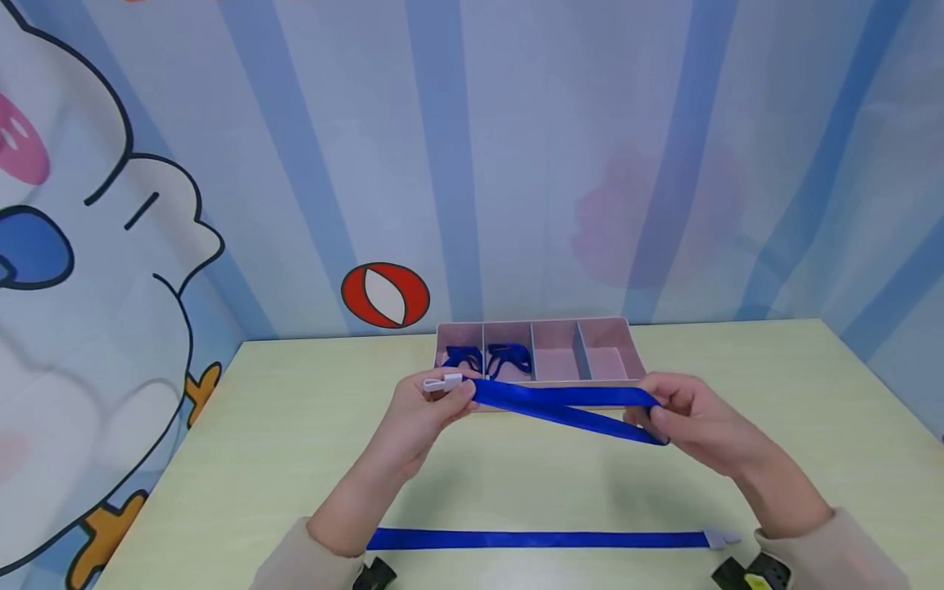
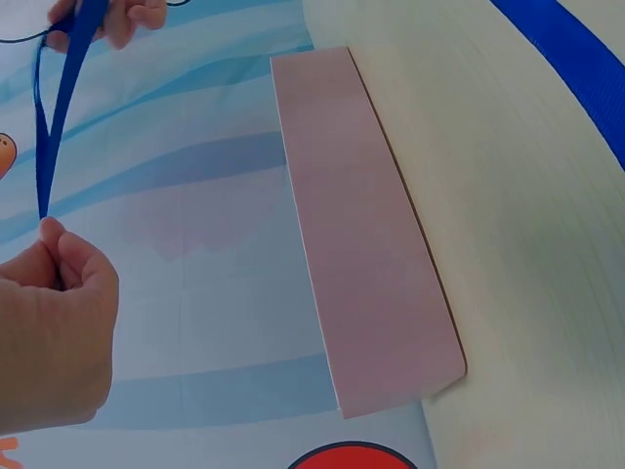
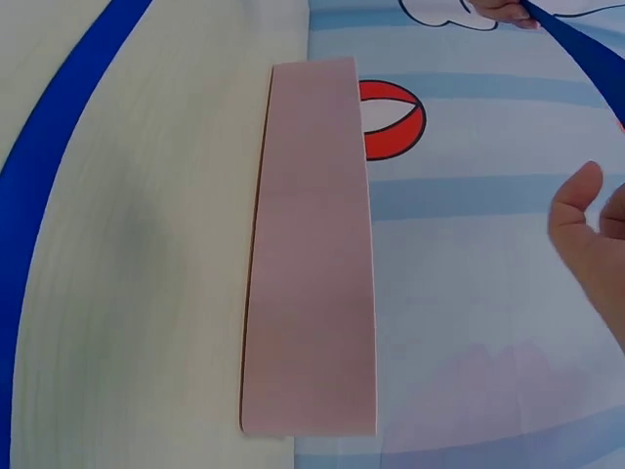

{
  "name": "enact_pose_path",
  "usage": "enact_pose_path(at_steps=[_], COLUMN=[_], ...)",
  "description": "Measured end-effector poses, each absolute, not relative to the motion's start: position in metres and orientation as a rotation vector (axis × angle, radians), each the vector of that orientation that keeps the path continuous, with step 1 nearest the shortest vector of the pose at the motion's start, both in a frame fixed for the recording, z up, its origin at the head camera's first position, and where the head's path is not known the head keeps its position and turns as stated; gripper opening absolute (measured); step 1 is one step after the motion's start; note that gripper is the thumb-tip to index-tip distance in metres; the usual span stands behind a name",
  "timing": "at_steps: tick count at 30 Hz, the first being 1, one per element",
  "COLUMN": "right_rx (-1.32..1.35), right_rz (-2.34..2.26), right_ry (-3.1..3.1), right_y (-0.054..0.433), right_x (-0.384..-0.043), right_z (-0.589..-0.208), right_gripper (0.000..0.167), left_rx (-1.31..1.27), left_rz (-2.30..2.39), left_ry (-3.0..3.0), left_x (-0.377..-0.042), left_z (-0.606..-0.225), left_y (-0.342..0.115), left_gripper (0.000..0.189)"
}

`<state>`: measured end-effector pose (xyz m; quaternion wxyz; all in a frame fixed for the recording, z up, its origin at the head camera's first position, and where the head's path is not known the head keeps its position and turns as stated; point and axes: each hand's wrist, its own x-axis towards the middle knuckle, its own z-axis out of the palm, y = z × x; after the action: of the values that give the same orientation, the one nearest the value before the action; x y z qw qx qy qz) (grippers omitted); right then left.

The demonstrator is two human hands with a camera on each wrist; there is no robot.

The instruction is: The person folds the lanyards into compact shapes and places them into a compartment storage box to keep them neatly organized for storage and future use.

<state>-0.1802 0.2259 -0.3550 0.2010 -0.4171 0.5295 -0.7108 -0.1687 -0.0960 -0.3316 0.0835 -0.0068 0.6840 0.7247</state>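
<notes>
A blue lanyard (image 1: 590, 397) with a white plastic clip (image 1: 444, 383) is stretched between my two hands above the table. My left hand (image 1: 420, 414) pinches its clip end between thumb and fingers. At the other end, my right hand (image 1: 696, 418) holds the loop, its fingers curled at the fold so the two strands spread apart. A second blue lanyard (image 1: 538, 539) lies straight across the table below my hands, its pale clip (image 1: 719, 538) toward the right; my left forearm overlaps its left end.
Behind the hands stands a pink divided box (image 1: 627, 348) against the patterned backdrop. Folded blue lanyards (image 1: 509, 357) sit in its two left compartments; the two right ones show bare bottoms. The pale table (image 1: 295, 442) stretches to both sides.
</notes>
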Motion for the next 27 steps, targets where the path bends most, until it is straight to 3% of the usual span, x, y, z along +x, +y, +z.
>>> enact_pose_path(at_steps=[6, 10, 17, 22, 27], right_rx=[-1.021, -0.920, -0.810, -0.994, -1.353], right_rz=[-1.883, -1.835, -1.675, -1.657, -1.852], right_ry=[1.743, 1.895, 2.046, 1.931, 1.527], right_y=[0.225, 0.224, 0.223, 0.227, 0.226], right_x=[-0.179, -0.177, -0.177, -0.178, -0.182], right_z=[-0.350, -0.348, -0.346, -0.350, -0.358], right_gripper=[0.025, 0.014, 0.017, 0.010, 0.011], left_rx=[-0.021, -0.025, -0.008, -0.006, -0.048], left_rz=[2.147, 2.151, 2.159, 2.168, 2.150], left_ry=[2.076, 2.071, 2.076, 2.075, 2.074], left_x=[-0.168, -0.168, -0.168, -0.168, -0.168], left_z=[-0.333, -0.333, -0.333, -0.331, -0.332], left_y=[-0.098, -0.100, -0.103, -0.106, -0.105], left_gripper=[0.020, 0.019, 0.020, 0.024, 0.024])
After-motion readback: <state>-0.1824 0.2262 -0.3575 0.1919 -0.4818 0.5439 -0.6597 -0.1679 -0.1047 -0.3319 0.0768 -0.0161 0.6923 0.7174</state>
